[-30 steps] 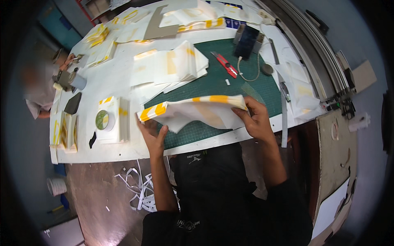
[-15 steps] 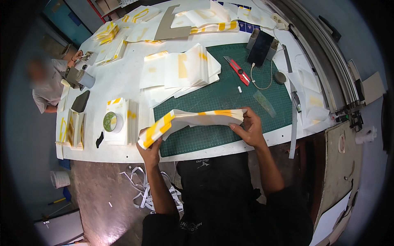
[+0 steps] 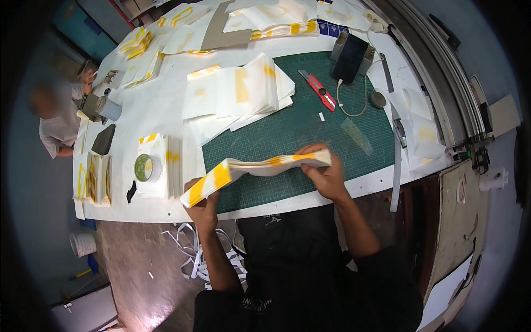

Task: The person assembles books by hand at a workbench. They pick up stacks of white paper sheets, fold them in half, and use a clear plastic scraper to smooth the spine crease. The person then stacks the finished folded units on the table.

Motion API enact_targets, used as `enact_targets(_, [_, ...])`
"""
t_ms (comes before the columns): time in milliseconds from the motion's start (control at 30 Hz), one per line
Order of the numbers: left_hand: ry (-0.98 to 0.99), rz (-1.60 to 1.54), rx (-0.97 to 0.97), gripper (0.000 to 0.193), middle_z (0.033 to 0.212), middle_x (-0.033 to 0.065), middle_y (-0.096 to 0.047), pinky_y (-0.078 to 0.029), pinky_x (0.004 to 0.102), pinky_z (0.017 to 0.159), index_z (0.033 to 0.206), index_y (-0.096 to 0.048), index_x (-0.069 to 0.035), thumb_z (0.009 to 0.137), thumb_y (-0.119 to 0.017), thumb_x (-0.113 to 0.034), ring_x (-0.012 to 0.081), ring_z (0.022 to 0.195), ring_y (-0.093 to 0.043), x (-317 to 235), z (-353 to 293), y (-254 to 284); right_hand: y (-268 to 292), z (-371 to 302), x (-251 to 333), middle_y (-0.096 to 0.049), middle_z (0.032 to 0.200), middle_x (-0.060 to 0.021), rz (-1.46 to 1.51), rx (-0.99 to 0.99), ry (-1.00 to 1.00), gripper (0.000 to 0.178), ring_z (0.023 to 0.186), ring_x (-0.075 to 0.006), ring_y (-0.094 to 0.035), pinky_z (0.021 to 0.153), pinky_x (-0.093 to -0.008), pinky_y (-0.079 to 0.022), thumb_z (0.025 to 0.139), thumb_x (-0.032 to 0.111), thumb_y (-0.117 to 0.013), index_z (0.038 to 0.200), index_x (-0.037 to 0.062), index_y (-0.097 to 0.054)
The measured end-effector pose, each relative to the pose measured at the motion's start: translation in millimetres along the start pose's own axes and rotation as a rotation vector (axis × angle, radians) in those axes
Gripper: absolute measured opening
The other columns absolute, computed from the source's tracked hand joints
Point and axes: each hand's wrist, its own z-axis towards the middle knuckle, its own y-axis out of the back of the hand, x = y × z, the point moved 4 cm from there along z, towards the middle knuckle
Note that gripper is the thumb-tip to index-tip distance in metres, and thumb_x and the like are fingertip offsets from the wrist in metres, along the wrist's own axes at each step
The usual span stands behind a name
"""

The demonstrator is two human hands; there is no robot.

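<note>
Moved right hand [image 3: 327,178] inward along yellow-striped paper stack [image 3: 260,165] since half a second ago. Held bowed above green cutting mat [image 3: 276,138], gripped toward its ends by right hand and left hand [image 3: 202,210]. Probably flexing to align; seems to call next for even pressure.

White bench [image 3: 159,108]: one was counted. At its near edge: two hands, one left hand [image 3: 204,213] and one right hand [image 3: 327,178], with one held stack of sheets [image 3: 260,167] between them, leaves uncountable. Toward the near edge lay one green cutting mat [image 3: 293,134], carrying one red cutter [image 3: 319,91], one small white chip [image 3: 321,117] and one clear strip [image 3: 357,136]. Toward the right edge stood one dark-screened device [image 3: 349,60] and one round dark tin [image 3: 378,99]. Toward the near left corner were one round green-and-white object [image 3: 146,167], one black scrap [image 3: 131,192] and one black block [image 3: 103,139]. Far edge: one grey L-shaped board [image 3: 224,37]. Left edge: one co-worker [image 3: 60,131].
</note>
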Motion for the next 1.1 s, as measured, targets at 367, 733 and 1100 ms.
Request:
enact_targets(367, [-0.065,0.095,-0.087,0.033,0.114,0.0101,-0.064,-0.049,0.0342,0.093,0.118,-0.062,0.003,0.091,-0.075,-0.012,0.0202,0.104,-0.062,1,-11,10,8,-3,1,-0.066,0.123,-0.0137,-0.131,0.085,0.065,0.047,0.113,-0.0221,-0.064,0.100,-0.0359,-0.047,0.085,-0.001,-0.063,0.131,0.0005,-0.056])
enact_targets(733, [-0.095,0.124,-0.044,0.029,0.109,0.0124,-0.063,-0.048,0.0339,0.091,0.111,-0.061,0.001,0.089,-0.075,-0.013,0.0213,0.100,-0.061,-1,-10,-2,4,-17,-3,-0.037,0.160,-0.0236,-0.088,-0.013,0.146,0.074,0.153,-0.0344,-0.031,0.125,-0.0441,-0.019,0.087,0.005,-0.059,0.155,-0.0052,-0.032])
enact_targets(1100, [-0.130,0.223,-0.048,0.017,0.101,0.0129,-0.065,-0.049,0.0329,0.082,0.104,-0.063,0.003,0.092,-0.068,-0.007,0.0219,0.089,-0.062,-3,-11,-4,12,-15,85,-0.039,0.158,-0.0273,-0.621,-0.026,0.642,0.079,0.151,-0.0403,-0.033,0.122,-0.0617,-0.019,0.085,0.018,-0.067,0.154,-0.0036,-0.034])
